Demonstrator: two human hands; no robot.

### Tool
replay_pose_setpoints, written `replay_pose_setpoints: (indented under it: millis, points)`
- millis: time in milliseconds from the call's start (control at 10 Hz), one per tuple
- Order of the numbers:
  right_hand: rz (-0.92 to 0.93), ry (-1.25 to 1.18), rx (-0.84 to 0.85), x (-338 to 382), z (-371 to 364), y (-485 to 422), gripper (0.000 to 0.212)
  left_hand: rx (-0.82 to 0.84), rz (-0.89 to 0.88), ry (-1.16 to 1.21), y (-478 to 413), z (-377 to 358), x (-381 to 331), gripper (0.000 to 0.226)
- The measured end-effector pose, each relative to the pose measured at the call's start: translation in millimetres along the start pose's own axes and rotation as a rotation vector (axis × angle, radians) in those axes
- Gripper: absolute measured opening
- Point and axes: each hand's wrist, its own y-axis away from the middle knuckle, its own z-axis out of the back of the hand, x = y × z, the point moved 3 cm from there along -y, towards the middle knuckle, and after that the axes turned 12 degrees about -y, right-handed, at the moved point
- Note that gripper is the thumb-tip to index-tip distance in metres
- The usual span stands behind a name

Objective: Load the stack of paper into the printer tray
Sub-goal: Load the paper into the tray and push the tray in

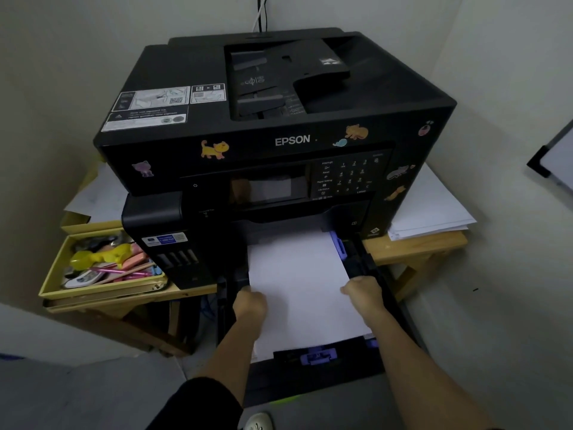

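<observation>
Head view. A black printer (279,125) sits on a wooden surface (415,246) in a room corner. Its paper tray (322,367) is pulled out toward the person. A stack of white paper (297,274) lies flat in the tray, its far edge under the printer body and its right edge just beside a purple guide (338,243). A second purple guide (317,356) stands at the near edge of the stack.

The left hand (249,305) is curled at the left edge of the paper, its grip closed on that edge. The right hand (361,294) is curled at the right edge, beside the black tray rail; whether its grip clamps the paper or the rail cannot be told.

A yellow box (55,274) of small items sits left of the printer. Loose sheets (434,212) lie to the right.
</observation>
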Motion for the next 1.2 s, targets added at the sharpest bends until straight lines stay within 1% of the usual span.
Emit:
replay_pose_setpoints:
  millis: [100,200,300,400,500,600,700,800,900,1000,1100,1200]
  points:
    - [-0.038,0.048,-0.061,-8,1,-2,0.031,-0.011,0.194,0.598,-1,4,3,0.037]
    - [-0.02,0.046,-0.106,-14,-2,-12,0.036,-0.014,0.101,0.421,-4,-5,1,0.037]
    - [0.014,0.062,-0.151,-12,1,-9,0.04,-0.011,0.111,0.436,-2,-10,7,0.038]
    - [0.055,0.058,-0.152,-14,3,-7,0.025,-0.049,0.126,0.346,5,-6,14,0.033]
    - [0.107,0.083,-0.156,-12,1,0,0.027,-0.059,0.079,0.179,16,-3,13,0.036]
    - [0.145,0.132,-0.15,-9,-2,0,0.027,-0.069,0.067,0.071,20,-3,8,0.033]
    - [0.131,0.151,-0.143,-10,-1,-1,0.029,-0.055,0.073,-0.009,23,-2,6,0.033]
    - [0.109,0.31,-0.067,-14,-3,2,0.031,-0.006,0.099,-0.088,26,-1,6,0.039]
    - [0.144,0.546,0.018,-17,-7,8,0.052,-0.023,0.039,-0.136,32,-2,3,0.053]
    - [0.373,0.694,0.074,-19,-6,18,0.064,-0.132,-0.216,-0.204,43,-5,2,0.066]
    - [0.539,0.731,0.301,-31,-2,31,0.07,-0.101,-0.593,-0.323,59,-15,6,0.079]
    - [0.547,0.81,0.521,-47,-3,42,0.079,0.097,-0.746,-0.397,77,-33,17,0.101]
